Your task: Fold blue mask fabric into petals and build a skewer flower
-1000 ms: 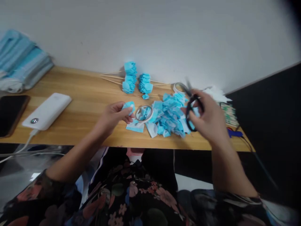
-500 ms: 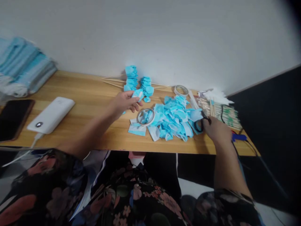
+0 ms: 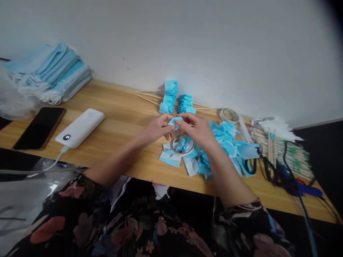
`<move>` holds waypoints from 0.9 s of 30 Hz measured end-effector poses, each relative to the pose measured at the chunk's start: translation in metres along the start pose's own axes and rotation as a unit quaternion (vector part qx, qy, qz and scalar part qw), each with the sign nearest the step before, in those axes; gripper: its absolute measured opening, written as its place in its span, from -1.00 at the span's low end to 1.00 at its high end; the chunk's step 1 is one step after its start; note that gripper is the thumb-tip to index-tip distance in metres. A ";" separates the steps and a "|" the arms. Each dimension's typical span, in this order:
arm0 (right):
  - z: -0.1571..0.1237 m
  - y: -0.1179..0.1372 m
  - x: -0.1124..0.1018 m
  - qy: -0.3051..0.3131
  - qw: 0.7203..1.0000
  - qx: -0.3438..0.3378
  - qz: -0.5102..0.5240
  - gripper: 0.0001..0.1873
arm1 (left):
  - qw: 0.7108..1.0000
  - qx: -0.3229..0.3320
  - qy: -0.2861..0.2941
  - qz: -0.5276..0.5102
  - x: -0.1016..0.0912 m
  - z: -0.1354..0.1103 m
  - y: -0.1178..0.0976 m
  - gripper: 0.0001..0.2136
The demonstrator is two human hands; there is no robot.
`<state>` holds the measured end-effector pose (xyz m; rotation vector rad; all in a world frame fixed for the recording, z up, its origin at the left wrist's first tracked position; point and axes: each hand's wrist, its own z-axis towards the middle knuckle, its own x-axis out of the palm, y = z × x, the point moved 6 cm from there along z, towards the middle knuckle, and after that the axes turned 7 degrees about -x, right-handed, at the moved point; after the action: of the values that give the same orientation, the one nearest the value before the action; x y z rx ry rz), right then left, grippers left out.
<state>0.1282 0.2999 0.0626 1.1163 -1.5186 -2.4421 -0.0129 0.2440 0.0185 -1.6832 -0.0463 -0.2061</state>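
Between my two hands is a small piece of light blue fabric with a paler patch. My left hand pinches it from the left, and my right hand grips its right side with thumb and fingers. Just below them a roll of tape lies on some blue pieces. A heap of cut blue fabric pieces spreads to the right, partly behind my right forearm. Black-handled scissors lie at the heap's right edge. Behind my hands, wooden sticks carry gathered blue fabric clusters.
A stack of blue face masks stands at the back left. A phone and a white power bank with a cable lie in front. Rightward are another tape roll, bundled sticks and a blue-handled corded tool.
My right hand has let go of the scissors and come left to the blue piece in my left hand. The camera view has shifted, so the table things appear farther right.
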 end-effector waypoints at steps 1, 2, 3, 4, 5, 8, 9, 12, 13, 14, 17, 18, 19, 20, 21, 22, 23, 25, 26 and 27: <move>0.005 -0.003 0.005 0.000 1.000 0.003 0.020 -0.70 | 1.000 -0.001 -0.002 0.001 -0.001 0.000 0.000 -0.73; 0.008 -0.006 0.008 -0.003 0.999 0.006 0.038 -0.71 | 1.000 -0.003 -0.004 0.001 -0.001 0.000 0.000 -0.74; 0.010 -0.008 0.010 -0.009 0.999 0.007 0.053 -0.71 | 1.000 -0.006 -0.007 0.001 -0.002 0.000 0.000 -0.75; 0.011 -0.010 0.010 -0.016 0.998 0.006 0.064 -0.70 | 1.000 -0.008 -0.011 0.000 -0.003 0.000 0.000 -0.75; 0.011 -0.012 0.011 -0.023 0.997 0.005 0.073 -0.69 | 1.000 -0.009 -0.017 0.001 -0.005 0.001 0.000 -0.76; 0.010 -0.014 0.012 -0.030 0.995 0.006 0.092 -0.68 | 0.998 0.000 -0.051 0.032 -0.015 0.001 -0.004 -0.79; 0.009 -0.013 0.012 -0.029 0.995 0.008 0.097 -0.67 | 0.996 0.007 -0.073 0.053 -0.021 -0.001 -0.007 -0.81; 0.004 -0.008 0.008 -0.037 0.996 0.002 0.076 -0.66 | 0.960 0.042 -0.202 0.188 -0.050 -0.015 -0.025 -0.88; 0.001 -0.004 0.005 -0.038 0.998 -0.008 0.051 -0.67 | 0.928 0.054 -0.255 0.266 -0.060 -0.023 -0.033 -0.90; -0.001 0.001 0.004 -0.034 0.999 -0.024 0.017 -0.67 | 0.883 0.057 -0.298 0.359 -0.067 -0.032 -0.041 -0.90; -0.007 0.023 0.010 0.028 0.990 -0.100 -0.098 -0.71 | 0.727 -0.028 -0.304 0.615 -0.080 -0.052 -0.041 -0.82; -0.009 0.030 0.018 0.064 0.981 -0.127 -0.131 -0.72 | 0.692 -0.069 -0.271 0.666 -0.082 -0.057 -0.034 -0.78; -0.011 0.036 0.029 0.106 0.969 -0.152 -0.165 -0.73 | 0.670 -0.098 -0.234 0.698 -0.083 -0.061 -0.026 -0.75; -0.013 0.040 0.041 0.150 0.952 -0.172 -0.202 -0.73 | 0.660 -0.113 -0.201 0.715 -0.082 -0.065 -0.019 -0.72; -0.014 0.043 0.054 0.189 0.933 -0.187 -0.243 -0.73 | 0.658 -0.114 -0.176 0.723 -0.080 -0.069 -0.012 -0.70; -0.015 0.044 0.067 0.220 0.911 -0.195 -0.288 -0.71 | 0.661 -0.105 -0.162 0.725 -0.079 -0.073 -0.008 -0.69; -0.015 0.044 0.079 0.241 0.890 -0.197 -0.333 -0.70 | 0.667 -0.092 -0.159 0.722 -0.077 -0.076 -0.005 -0.68; -0.012 0.043 0.097 0.260 0.856 -0.193 -0.403 -0.68 | 0.681 -0.062 -0.183 0.706 -0.078 -0.081 -0.003 -0.69; -0.010 0.042 0.103 0.262 0.848 -0.188 -0.421 -0.66 | 0.692 -0.044 -0.201 0.692 -0.078 -0.083 -0.003 -0.70; -0.007 0.040 0.106 0.263 0.846 -0.180 -0.428 -0.65 | 0.706 -0.023 -0.217 0.674 -0.079 -0.084 -0.004 -0.69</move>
<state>0.0416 0.2318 0.0352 2.4506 -0.3812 -2.3002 -0.1001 0.1688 0.0188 -1.3848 0.8336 1.3082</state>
